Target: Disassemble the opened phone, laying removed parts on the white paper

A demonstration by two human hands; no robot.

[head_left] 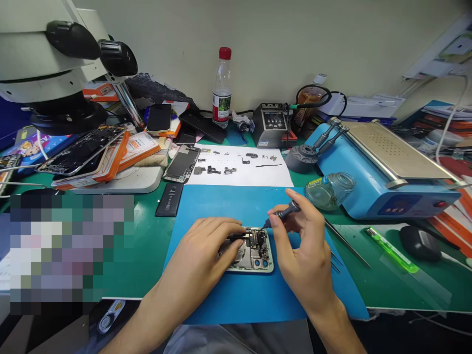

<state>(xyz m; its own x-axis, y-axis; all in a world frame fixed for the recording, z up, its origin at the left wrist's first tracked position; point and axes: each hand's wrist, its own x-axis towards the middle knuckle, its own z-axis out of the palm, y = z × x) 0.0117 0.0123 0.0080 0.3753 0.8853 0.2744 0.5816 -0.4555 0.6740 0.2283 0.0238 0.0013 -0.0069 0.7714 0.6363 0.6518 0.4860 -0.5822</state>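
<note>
An opened phone (pixel 254 253) lies on the blue mat, its inner boards, camera rings and round coil showing. Over its left part sits my left hand (pixel 206 250), thumb and fingers curled onto it and steadying it; a small dark piece (pixel 238 236) shows between the fingertips, too covered to name. Pinched between my right hand's (pixel 304 246) thumb and fingers is a dark screwdriver (pixel 289 211), tilted, its tip meeting the phone's upper right area. Tweezers (pixel 346 243) lie right of that hand.
White paper (pixel 239 179) behind the mat carries small phone parts and screws. A battery (pixel 169 200) and a screen (pixel 182 163) lie left of it. At right are a glass jar (pixel 330 191), screwdriver stand (pixel 302 158) and blue heating plate (pixel 368 191). A microscope (pixel 55 64) overhangs upper left.
</note>
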